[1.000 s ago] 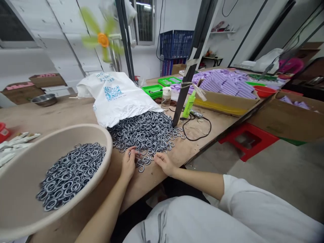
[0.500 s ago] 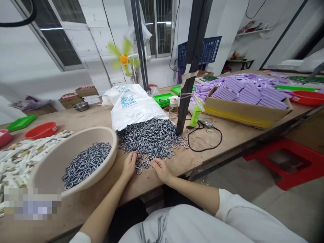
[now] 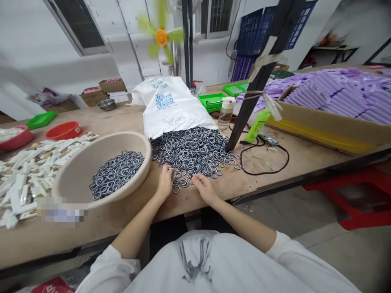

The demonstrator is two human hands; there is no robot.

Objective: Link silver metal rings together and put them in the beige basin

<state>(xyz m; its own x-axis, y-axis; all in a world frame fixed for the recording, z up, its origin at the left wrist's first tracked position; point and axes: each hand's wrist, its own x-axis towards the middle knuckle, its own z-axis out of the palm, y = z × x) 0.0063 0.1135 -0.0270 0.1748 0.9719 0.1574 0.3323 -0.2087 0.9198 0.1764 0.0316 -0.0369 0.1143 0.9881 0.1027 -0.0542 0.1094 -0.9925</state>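
A heap of small dark grey, shiny rings [image 3: 195, 148] spills from the mouth of a white plastic bag [image 3: 180, 112] onto the table. At the heap's near left edge is my left hand [image 3: 165, 182], its fingers curled closed; whatever they hold is hidden. My right hand [image 3: 204, 188] is closed in a pinch at the near edge, with a ring at its fingertips. Several loose rings [image 3: 183, 182] lie between the two hands. To the left stands a large beige basin [image 3: 71, 179] with many similar rings [image 3: 117, 175] inside.
White pieces [image 3: 21, 183] are piled left of the basin, near a red bowl [image 3: 63, 130]. A dark slanted post [image 3: 252, 101] rises beside the heap. Right of it are a green bottle [image 3: 257, 125], a black cable [image 3: 264, 173] and a cardboard box [image 3: 324, 126] of purple pieces. A fan [image 3: 161, 37] stands behind.
The view has shifted, so the table things appear farther up and mostly to the right. Both hands stay at the near edge of the heap, still closed.
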